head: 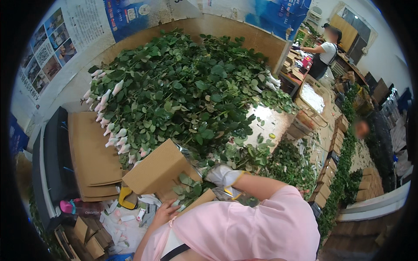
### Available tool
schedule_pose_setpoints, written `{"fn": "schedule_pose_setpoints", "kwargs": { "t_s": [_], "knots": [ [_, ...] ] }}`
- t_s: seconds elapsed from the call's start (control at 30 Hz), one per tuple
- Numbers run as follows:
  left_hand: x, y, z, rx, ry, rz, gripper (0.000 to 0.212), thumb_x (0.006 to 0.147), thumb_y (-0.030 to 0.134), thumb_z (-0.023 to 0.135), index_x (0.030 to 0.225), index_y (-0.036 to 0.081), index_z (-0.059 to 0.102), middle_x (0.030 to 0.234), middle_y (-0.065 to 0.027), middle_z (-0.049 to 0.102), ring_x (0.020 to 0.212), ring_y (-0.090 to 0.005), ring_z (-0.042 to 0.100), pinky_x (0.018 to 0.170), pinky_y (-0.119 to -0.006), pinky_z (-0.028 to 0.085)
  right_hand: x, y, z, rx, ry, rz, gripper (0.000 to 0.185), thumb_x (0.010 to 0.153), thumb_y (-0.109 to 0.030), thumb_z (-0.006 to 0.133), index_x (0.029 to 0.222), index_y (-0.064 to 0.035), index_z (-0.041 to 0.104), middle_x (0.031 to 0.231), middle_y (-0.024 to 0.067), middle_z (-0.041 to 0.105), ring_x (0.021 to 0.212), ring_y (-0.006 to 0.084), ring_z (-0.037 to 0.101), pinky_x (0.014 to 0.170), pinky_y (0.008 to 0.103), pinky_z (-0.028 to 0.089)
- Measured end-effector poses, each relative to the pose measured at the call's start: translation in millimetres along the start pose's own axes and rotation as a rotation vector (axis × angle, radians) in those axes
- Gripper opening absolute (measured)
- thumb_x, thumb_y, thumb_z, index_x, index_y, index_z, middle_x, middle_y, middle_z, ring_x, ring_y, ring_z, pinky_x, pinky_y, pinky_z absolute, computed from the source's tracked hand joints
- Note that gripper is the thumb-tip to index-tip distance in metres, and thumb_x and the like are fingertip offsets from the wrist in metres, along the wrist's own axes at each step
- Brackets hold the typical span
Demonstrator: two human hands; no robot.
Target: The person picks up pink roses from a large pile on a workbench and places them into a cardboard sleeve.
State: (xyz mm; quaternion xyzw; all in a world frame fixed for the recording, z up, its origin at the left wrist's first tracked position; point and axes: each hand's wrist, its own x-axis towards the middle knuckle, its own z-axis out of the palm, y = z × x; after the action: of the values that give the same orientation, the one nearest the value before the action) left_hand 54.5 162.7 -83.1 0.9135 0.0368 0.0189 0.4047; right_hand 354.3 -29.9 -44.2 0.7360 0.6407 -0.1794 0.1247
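Note:
A sheet of corrugated cardboard stands bent up around a few leafy rose stems in front of me. My bare left hand rests at the lower end of those stems, beside wrapped rose heads; its fingers are partly hidden, so its hold is unclear. My right hand, in a grey-white glove with a yellow edge, is at the other end of the cardboard, among leaves and clear plastic; its fingertips are hidden. Behind the cardboard lies a large pile of leafy roses, with heads in pale sleeves along its left side.
Flat cardboard sheets lie at the left. Below them are a yellow-and-black tool, a grey metal stapler-like tool, a pink-capped bottle and paper scraps. A co-worker stands at the back right near a crate. Wrapped bundles line the floor.

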Motion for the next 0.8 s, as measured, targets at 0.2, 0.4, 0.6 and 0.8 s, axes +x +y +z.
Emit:
{"fn": "schedule_pose_setpoints", "kwargs": {
  "t_s": [0.2,0.4,0.6,0.8],
  "knots": [
    [2,-3,8,-0.092,0.017,-0.085,0.032,0.08,0.009,0.072,0.112,0.013,0.071,0.137,-0.016,0.052,0.12,-0.0336,0.055,0.096,-0.037,0.049,-67,36,-9,-0.133,0.314,0.091,0.014,0.076,-0.021,0.062,0.087,-0.0164,0.069,0.106,0.007,0.061,0.102,0.0279,0.061,0.086,0.0441,0.05],
    [-8,-16,12,0.012,0.025,0.001,0.031,0.08,0.011,0.072,0.111,0.009,0.07,0.123,-0.0154,0.062,0.12,-0.0339,0.056,0.098,-0.039,0.048,-146,133,-99,-0.334,0.849,0.439,0.021,0.08,-0.008,0.062,0.096,-0.0183,0.071,0.111,0.0056,0.066,0.094,0.0231,0.065,0.08,0.034,0.056],
    [-2,-5,9,-0.029,0.027,-0.062,0.034,0.079,0.014,0.073,0.112,0.009,0.069,0.116,-0.015,0.065,0.118,-0.0347,0.057,0.097,-0.041,0.049,-73,111,-226,-0.272,1.258,0.193,0.039,0.078,-0.003,0.065,0.114,-0.0182,0.063,0.115,0.0086,0.064,0.102,0.0329,0.061,0.089,0.0423,0.049],
    [-3,9,6,-0.063,0.034,-0.113,0.036,0.077,0.013,0.074,0.112,0.008,0.069,0.119,-0.0118,0.065,0.121,-0.0324,0.055,0.097,-0.041,0.048,35,41,-180,-0.294,1.318,0.254,0.054,0.084,-0.031,0.065,0.134,-0.0141,0.051,0.127,0.011,0.055,0.109,0.0304,0.058,0.085,0.0412,0.053]
  ]
}}
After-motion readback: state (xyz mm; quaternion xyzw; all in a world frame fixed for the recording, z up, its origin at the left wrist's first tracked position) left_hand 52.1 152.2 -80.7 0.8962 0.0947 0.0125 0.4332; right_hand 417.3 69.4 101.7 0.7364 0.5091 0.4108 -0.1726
